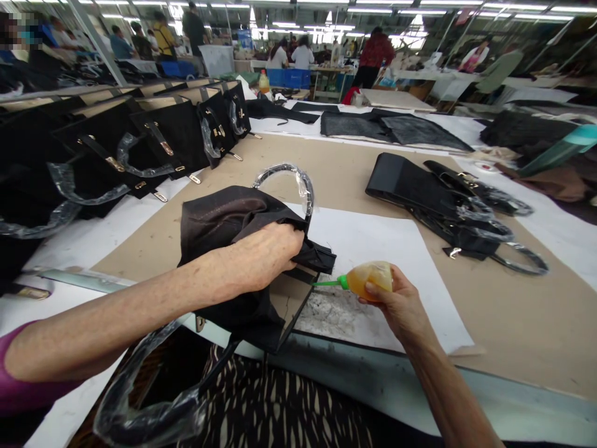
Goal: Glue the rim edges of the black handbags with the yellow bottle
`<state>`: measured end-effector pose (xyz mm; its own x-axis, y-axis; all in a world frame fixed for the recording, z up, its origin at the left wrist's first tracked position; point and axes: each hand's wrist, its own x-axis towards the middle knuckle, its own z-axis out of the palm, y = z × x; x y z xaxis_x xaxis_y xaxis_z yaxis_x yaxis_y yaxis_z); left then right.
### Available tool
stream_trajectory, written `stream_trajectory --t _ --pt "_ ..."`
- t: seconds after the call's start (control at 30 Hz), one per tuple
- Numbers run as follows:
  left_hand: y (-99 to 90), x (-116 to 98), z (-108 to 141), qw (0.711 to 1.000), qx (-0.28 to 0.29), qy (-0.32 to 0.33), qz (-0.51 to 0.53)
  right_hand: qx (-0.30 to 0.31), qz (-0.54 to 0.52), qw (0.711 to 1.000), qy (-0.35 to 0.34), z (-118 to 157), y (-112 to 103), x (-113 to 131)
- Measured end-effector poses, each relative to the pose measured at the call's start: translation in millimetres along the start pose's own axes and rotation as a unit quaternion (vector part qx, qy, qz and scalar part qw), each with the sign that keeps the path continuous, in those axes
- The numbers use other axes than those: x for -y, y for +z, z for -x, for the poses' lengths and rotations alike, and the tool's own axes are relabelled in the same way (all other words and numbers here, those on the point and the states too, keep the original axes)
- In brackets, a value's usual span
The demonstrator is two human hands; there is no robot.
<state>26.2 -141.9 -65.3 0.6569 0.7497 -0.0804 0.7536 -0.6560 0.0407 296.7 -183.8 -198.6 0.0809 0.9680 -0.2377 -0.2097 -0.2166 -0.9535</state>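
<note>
1. No text, label, brand, number or sign can be read

The bag [247, 317] looks to be of matt black cloth, with a brownish, wrinkled, faintly glossy cloth panel [212, 218]. Its arched handle [308, 186] is wrapped in crinkled, glossy clear plastic. Just right of the bag, the squeeze bottle [368, 281] is smooth translucent plastic, its nozzle [330, 284] green plastic, above matt white paper [377, 233]. Left of the bag, shiny gold-toned metal clasps [115, 164] sit on matt black fabric.
</note>
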Motion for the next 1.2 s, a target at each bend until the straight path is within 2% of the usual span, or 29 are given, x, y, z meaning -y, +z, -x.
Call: stream_trajectory --t 0.13,0.73,0.97,1.07,1.2 --pt "3.7 0.6 2.9 1.000 -0.023 0.013 0.001 0.000 -0.017 1.000 0.003 6.5 2.5 1.5" --pt "7.5 -1.3 4.9 1.000 -0.016 0.011 -0.008 0.009 -0.023 0.999 0.030 41.7 20.9 16.8" --pt "10.2 -1.2 9.0 0.999 -0.039 0.019 -0.016 0.015 -0.044 0.998 0.039 58.8 29.3 21.3" --pt "15.8 1.6 10.3 0.998 -0.057 0.034 -0.019 0.005 -0.049 0.998 0.038 65.0 33.5 24.3" --pt "23.7 6.1 10.3 0.995 -0.082 0.052 -0.023 0.021 -0.045 0.998 0.039 72.1 36.3 26.6"
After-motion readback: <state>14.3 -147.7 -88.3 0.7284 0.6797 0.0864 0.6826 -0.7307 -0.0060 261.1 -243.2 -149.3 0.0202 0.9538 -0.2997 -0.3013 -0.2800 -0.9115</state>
